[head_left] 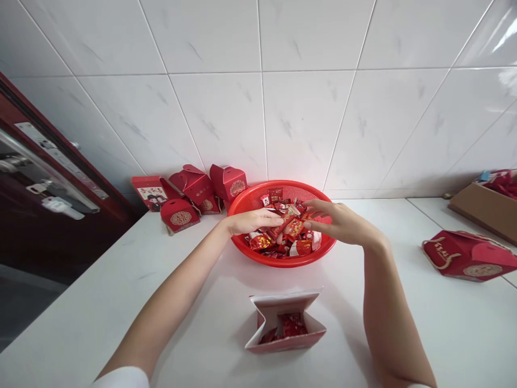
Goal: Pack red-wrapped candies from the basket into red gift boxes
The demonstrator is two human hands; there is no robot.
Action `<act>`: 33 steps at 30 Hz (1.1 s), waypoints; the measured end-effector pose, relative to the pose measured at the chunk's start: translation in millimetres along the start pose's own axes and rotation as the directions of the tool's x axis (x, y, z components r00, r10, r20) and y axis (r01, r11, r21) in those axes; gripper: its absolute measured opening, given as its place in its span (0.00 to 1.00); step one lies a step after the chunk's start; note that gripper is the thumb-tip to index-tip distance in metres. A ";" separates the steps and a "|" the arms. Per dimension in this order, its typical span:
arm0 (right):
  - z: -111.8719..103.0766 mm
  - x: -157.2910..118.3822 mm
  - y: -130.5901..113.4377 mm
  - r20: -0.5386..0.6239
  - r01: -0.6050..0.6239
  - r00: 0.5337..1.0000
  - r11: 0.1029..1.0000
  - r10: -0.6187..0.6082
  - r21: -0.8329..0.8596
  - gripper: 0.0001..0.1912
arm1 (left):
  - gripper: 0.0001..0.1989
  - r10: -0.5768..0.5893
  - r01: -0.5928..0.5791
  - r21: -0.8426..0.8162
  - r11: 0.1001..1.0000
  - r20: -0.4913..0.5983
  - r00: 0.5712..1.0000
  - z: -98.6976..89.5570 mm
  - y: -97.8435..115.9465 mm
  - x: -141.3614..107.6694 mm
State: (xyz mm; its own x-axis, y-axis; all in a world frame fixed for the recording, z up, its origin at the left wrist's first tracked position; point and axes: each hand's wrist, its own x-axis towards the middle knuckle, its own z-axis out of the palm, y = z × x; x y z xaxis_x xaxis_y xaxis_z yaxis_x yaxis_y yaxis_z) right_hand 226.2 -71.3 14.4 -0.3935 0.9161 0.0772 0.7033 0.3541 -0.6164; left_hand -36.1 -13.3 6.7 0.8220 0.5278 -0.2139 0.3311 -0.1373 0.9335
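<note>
A red plastic basket (242, 255) with mesh sides holds a heap of wrapped sweets (294, 230), mostly red and gold. My left hand (255, 221) reaches over its left side, fingers stretched out along the sweets and touching a long red packet (285, 222). At the right side, my right hand (339, 222) hovers with thumb and fingers apart, holding nothing. Nearer to me stands a paper gift box (285, 345), its white-lined top spread apart. Inside it lie a few red wrapped sweets (292, 324).
Several closed red gift boxes (196, 189) stand against the tiled wall at the back left. Another red box (470, 255) with rope handles lies at the right, before a brown cardboard box (480, 211). A dark red door (60, 178) borders the white table (121, 302).
</note>
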 end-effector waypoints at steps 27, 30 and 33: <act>-9.3 -23.5 -29.1 -0.173 0.352 0.930 0.922 -0.326 0.158 0.06 | 0.20 0.099 0.040 0.450 0.892 -0.280 0.955 38.2 9.2 -57.3; -18.4 -47.2 -44.0 -0.147 0.413 0.908 0.893 -0.391 0.178 0.05 | 0.13 0.210 -0.050 0.428 0.903 -0.336 0.918 70.8 19.2 -83.4; -24.3 -66.0 -56.1 -0.073 0.468 0.884 0.873 -0.462 0.139 0.05 | 0.05 0.331 -0.055 0.509 0.859 -0.471 0.818 108.0 13.5 -106.0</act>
State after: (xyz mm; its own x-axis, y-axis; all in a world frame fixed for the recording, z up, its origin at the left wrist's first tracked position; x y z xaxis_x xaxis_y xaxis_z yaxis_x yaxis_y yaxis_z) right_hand 227.1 -147.0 62.9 -0.6293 0.6600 0.4103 0.3475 0.7112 -0.6111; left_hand -68.6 -161.6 10.9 0.5636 0.7810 0.2691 0.4753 -0.5731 0.6676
